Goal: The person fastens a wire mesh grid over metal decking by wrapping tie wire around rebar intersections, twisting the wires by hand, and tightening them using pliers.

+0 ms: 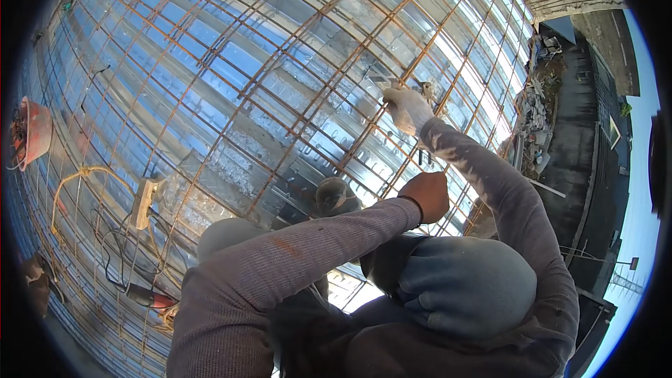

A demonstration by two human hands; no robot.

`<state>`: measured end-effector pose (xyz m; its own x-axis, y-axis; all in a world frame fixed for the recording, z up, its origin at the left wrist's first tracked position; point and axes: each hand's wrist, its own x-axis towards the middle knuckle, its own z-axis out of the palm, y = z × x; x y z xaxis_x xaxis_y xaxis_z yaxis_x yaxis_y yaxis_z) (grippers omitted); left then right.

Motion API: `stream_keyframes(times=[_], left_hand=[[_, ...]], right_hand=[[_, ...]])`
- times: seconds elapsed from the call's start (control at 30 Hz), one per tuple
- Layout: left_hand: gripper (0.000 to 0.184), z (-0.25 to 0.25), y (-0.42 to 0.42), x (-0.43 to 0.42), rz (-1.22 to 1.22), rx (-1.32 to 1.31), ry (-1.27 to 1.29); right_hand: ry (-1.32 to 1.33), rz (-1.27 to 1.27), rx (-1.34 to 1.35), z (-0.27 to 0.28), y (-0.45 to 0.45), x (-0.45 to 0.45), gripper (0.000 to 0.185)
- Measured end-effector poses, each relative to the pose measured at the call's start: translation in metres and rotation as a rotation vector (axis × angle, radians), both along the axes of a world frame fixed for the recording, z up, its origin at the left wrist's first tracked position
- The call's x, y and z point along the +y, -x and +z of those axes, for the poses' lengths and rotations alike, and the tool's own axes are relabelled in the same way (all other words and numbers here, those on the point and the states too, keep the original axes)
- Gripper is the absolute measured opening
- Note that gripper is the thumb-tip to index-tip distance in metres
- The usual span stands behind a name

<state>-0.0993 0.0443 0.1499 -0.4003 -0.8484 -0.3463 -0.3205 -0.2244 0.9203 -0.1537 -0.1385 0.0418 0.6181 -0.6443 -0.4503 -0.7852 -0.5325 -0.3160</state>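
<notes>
Silvery ribbed metal decking (189,35), bluish where it reflects light, spreads beneath a wide grid of thin rust-brown steel bars (203,64). The bars cross in roughly square openings, some running doubled or close together; their surface is orange-brown and matt, and the grid lies over the decking in front of the person, reaching past both hands. A dark wall (572,133) stands beyond the decking's right edge, with a heap of pale broken rubble (537,122) near it. A bent knee in grey-blue cloth (469,287) is just below the left hand (425,197), which is bare and curled into a fist; what it holds, I cannot tell. The right hand (408,109), in a pale glove, bends its fingers at the bars; whether they grip one is unclear. A faded red bucket (35,133) sits far left, and a small wooden block (143,204) stands nearer.
</notes>
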Motion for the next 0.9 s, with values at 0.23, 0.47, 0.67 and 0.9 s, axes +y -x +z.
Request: stream_keyframes(times=[0.23, 0.47, 0.67, 0.9], left_hand=[[0.02, -0.012, 0.013, 0.005, 0.02, 0.01, 0.035], [0.018, -0.021, 0.011, 0.002, 0.037, 0.022, 0.108], [0.03, -0.031, 0.01, 0.001, 0.177, 0.087, 0.186], [0.04, 0.037, -0.117, -0.022, 0.512, 0.636, -0.365]], right_hand=[[0.376, 1.122, -0.148, 0.038, -0.016, 0.014, 0.041], [0.478, 0.974, -0.189, 0.017, -0.007, 0.03, 0.021], [0.418, 0.813, -0.199, 0.013, 0.002, 0.028, 0.035], [0.441, -0.509, 0.227, 0.026, 0.08, 0.044, 0.073]])
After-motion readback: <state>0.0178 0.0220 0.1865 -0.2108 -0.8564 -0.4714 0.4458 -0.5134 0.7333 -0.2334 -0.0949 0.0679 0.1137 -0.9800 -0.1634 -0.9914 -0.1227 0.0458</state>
